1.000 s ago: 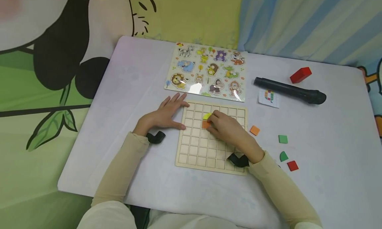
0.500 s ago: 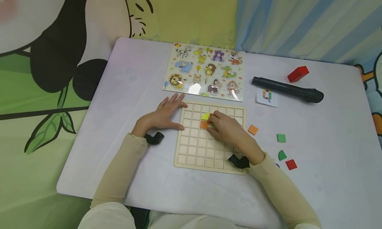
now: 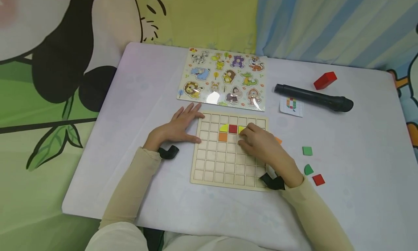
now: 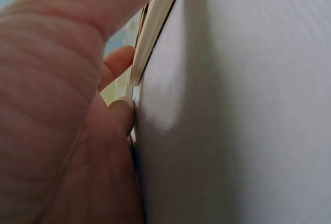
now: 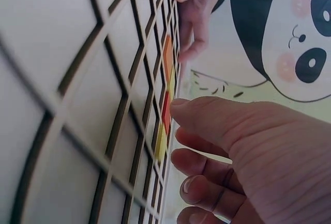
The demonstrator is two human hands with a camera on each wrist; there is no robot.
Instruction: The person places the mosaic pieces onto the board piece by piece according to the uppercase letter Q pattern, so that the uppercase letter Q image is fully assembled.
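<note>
A wooden grid board (image 3: pixel 213 166) lies on the white table before me. Set in its upper cells are a yellow quarter-round tile (image 3: pixel 223 128), a red square tile (image 3: pixel 233 129) and a second yellow tile (image 3: pixel 241 129), with an orange square tile (image 3: pixel 222 137) below the first. My right hand (image 3: pixel 262 145) hovers at the second yellow tile and partly covers it; in the right wrist view its thumb and loosely bent fingers stand apart, nothing between them. My left hand (image 3: pixel 177 126) lies spread at the board's left side, thumb and a fingertip against the edge (image 4: pixel 152 40).
Right of the board lie an orange tile (image 3: pixel 278 140), partly hidden, a green square (image 3: pixel 307 150), a green quarter-round (image 3: pixel 308 169) and a red square (image 3: pixel 318 179). Farther back are a pattern card (image 3: pixel 291 107), a black tube (image 3: pixel 313 97), a red block (image 3: pixel 325 80) and an animal puzzle (image 3: pixel 222 82).
My right hand has shifted right across the board, uncovering the red square tile and part of the second yellow tile. It now overlaps the loose orange tile. My left hand keeps its place.
</note>
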